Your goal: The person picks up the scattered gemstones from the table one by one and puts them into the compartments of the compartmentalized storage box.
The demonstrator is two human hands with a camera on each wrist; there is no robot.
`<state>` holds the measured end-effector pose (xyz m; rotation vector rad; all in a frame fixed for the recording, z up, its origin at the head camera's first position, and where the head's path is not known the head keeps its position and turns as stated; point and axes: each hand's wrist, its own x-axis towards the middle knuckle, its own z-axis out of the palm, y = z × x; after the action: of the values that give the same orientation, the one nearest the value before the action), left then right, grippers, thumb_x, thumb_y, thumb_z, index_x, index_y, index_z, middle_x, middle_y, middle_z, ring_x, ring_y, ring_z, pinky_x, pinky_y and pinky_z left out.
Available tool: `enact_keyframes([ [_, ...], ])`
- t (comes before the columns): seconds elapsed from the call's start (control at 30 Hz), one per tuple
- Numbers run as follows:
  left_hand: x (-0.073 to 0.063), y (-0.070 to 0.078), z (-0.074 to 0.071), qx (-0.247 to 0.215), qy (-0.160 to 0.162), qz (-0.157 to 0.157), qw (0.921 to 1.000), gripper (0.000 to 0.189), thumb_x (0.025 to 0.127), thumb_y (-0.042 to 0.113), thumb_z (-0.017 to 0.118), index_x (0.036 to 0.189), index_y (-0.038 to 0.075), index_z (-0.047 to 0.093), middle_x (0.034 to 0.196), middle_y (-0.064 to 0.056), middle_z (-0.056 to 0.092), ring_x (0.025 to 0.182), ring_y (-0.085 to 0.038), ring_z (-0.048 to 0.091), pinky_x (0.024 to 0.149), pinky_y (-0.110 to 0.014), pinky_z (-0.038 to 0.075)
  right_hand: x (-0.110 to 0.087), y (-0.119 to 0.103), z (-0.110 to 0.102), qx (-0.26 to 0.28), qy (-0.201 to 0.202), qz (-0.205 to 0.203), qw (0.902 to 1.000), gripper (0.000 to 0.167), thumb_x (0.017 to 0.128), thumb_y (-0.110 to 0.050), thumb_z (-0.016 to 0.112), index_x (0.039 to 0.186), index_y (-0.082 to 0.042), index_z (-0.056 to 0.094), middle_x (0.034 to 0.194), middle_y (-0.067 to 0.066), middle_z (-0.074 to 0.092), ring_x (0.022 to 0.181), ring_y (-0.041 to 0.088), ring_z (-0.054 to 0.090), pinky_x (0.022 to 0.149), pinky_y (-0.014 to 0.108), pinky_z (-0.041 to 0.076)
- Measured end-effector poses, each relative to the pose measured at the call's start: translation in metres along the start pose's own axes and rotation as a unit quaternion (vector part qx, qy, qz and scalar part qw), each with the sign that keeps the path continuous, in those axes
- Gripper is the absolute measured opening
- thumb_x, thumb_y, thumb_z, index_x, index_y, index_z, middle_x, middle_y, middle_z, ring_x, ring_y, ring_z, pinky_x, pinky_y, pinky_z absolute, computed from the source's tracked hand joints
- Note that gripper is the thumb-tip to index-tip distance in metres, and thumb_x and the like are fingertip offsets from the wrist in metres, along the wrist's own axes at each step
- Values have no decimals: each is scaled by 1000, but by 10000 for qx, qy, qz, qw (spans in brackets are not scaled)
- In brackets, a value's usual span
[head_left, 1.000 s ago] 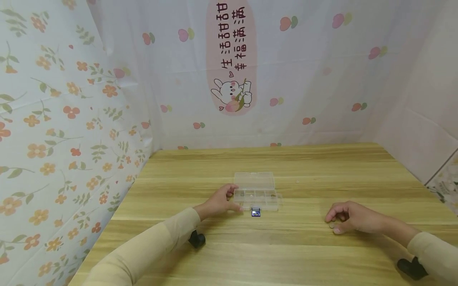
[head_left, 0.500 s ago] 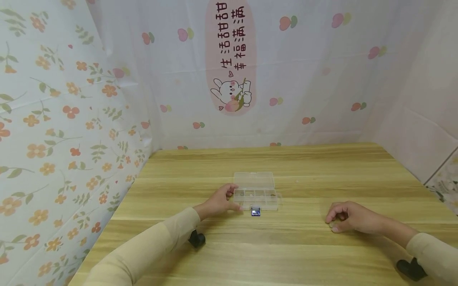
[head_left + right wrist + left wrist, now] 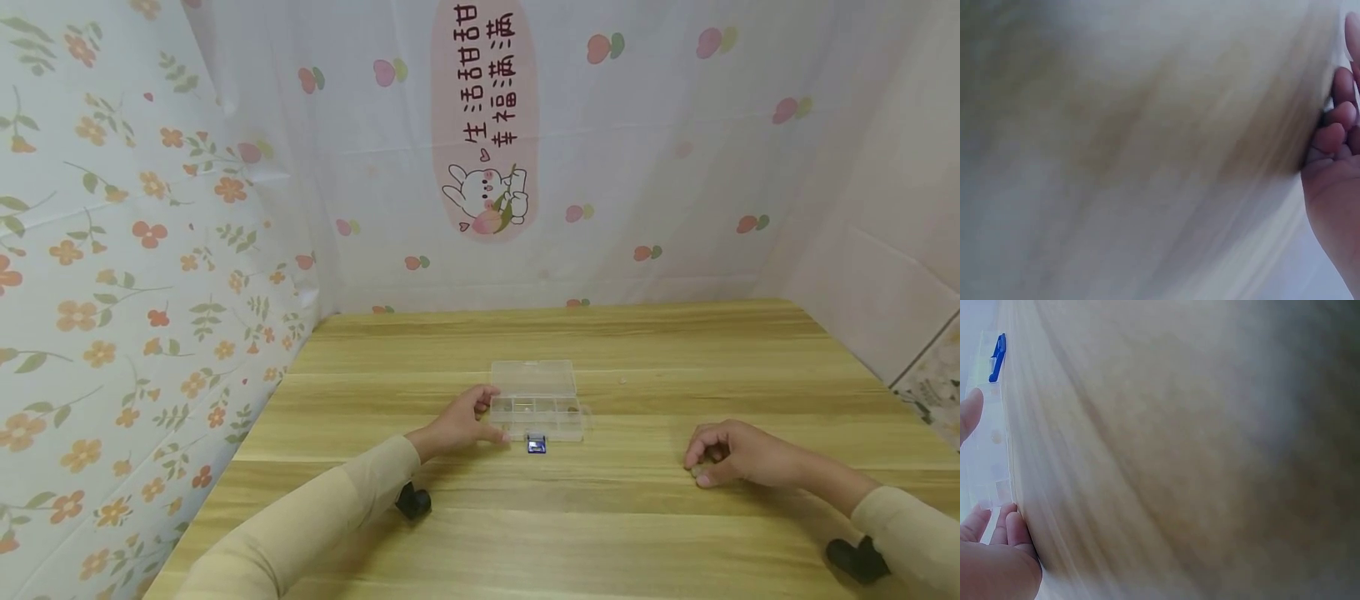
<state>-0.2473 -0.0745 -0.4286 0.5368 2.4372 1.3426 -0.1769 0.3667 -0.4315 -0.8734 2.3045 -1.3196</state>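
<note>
A clear plastic compartment box [image 3: 545, 429] lies on the table with its lid [image 3: 532, 378] folded back and a blue latch [image 3: 536, 445] hanging at the front. Small pieces show in some of its compartments. My left hand [image 3: 467, 423] holds the box's left end, thumb at the front corner and fingers at the back. Well to the right of the box, my right hand [image 3: 738, 455] is low over the table, fingers curled. Between its thumb and forefinger it pinches a small, dull, roundish piece [image 3: 697, 472], mostly covered by the fingertips; its kind cannot be made out.
The wooden table [image 3: 480, 533] runs back to a printed cloth [image 3: 637, 167] at the rear. A floral cloth [image 3: 150, 292] hangs along the left side. One tiny clear piece [image 3: 622, 381] lies behind and right of the box.
My right thumb and forefinger have drawn slightly closer round the small piece, which shows less now. The left hand and the box have stayed in place.
</note>
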Motion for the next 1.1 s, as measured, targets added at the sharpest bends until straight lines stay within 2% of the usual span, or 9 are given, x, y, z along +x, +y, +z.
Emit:
enact_keyframes([
  [0.23, -1, 1, -1, 29, -1, 0, 10000, 74, 77, 18, 84, 139, 6, 46, 125, -9, 47, 113, -25, 44, 99, -43, 38, 5, -6, -3, 110, -27, 345, 9993, 14, 84, -7, 73, 97, -3, 67, 82, 2, 59, 69, 7, 47, 55, 27, 42],
  [0.33, -1, 2, -1, 67, 12, -25, 10000, 74, 77, 18, 84, 139, 6, 46, 125, -8, 48, 113, -24, 44, 99, -41, 38, 7, -10, -3, 64, 51, 488, 9988, 15, 86, -8, 72, 98, -2, 66, 84, 1, 58, 71, 9, 47, 57, 28, 41],
  [0.57, 0, 1, 0, 47, 30, 34, 10000, 73, 77, 15, 84, 138, 4, 47, 124, -10, 48, 112, -25, 44, 99, -42, 38, 19, -18, -1, -182, 177, 443, 9987, 14, 87, -10, 71, 99, -4, 66, 88, 3, 60, 74, 13, 48, 59, 29, 42],
  [0.8, 1, 1, 0, 21, 61, 3, 10000, 72, 76, 14, 84, 137, 4, 47, 122, -10, 49, 110, -25, 44, 98, -42, 38, 34, -23, 1, -129, 278, 696, 9971, 20, 87, -12, 72, 102, -1, 65, 89, 6, 58, 76, 13, 48, 61, 28, 43],
  [1.1, 0, 1, 0, -4, 25, -3, 10000, 73, 77, 14, 84, 138, 4, 47, 124, -11, 48, 112, -25, 44, 99, -42, 38, 57, -35, 8, -6, 260, 826, 9962, 22, 87, -13, 73, 102, 2, 65, 87, 8, 58, 76, 16, 48, 63, 28, 45],
])
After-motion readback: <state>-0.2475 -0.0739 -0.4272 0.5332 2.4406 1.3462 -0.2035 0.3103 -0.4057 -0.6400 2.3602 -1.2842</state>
